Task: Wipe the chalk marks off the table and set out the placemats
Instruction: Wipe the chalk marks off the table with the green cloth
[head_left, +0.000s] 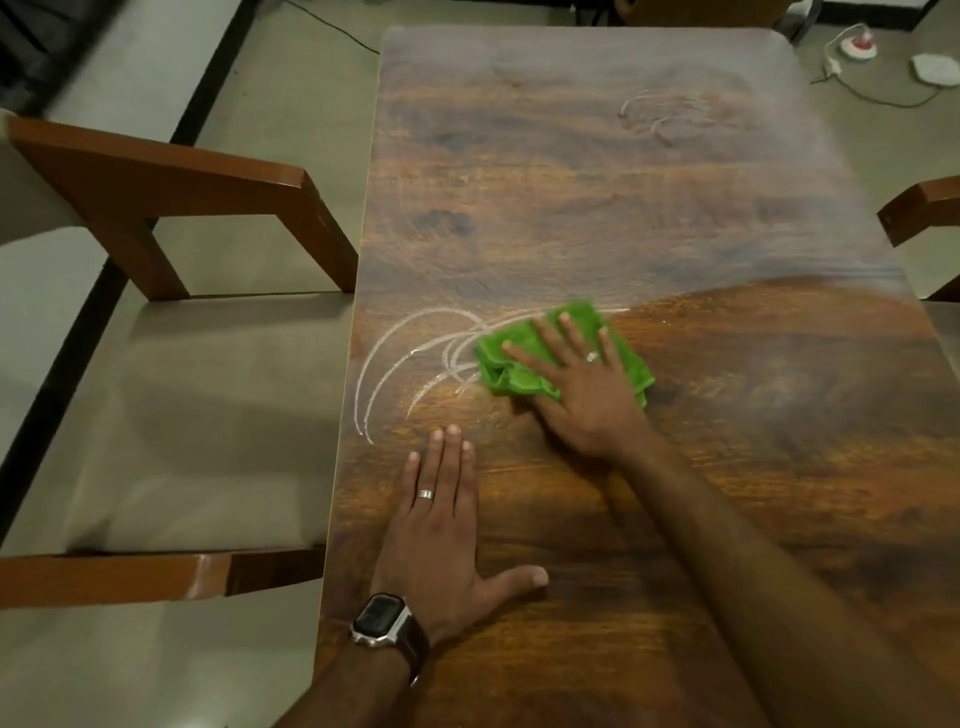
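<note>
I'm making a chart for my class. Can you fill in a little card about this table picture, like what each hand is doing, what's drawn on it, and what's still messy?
table: wooden table
right hand: right hand pressed flat on a green cloth
left hand: left hand flat on the bare wood, wearing a watch
near marks: white chalk curves left of the cloth, not wiped yet
far marks: fainter chalk scribble at the far end
placemats: none in view
beside table: wooden chair on the left
</note>
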